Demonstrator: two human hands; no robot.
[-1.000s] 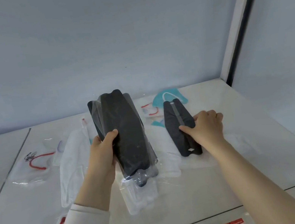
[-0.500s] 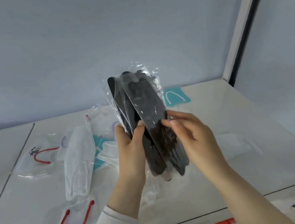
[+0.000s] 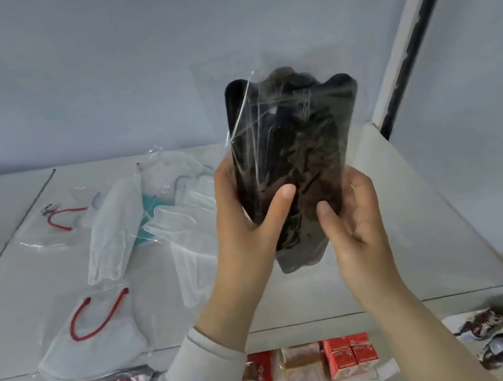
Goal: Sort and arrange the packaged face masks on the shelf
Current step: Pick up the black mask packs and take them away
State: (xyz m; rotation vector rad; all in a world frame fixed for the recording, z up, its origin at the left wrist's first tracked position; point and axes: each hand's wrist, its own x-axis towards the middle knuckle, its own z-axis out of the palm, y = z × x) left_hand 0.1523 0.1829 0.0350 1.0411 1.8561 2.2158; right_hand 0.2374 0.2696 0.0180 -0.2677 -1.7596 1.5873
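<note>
1. Currently, the black mask packets are gripped upright above the shelf by the left hand, thumb curled across.
2. Their right edge is pinched by the right hand.

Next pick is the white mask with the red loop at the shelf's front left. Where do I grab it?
Pinch the packet by its near edge, coming from the front: it lies flat, and that edge seems to reach the shelf lip, so a thumb can likely slip under there.
</note>
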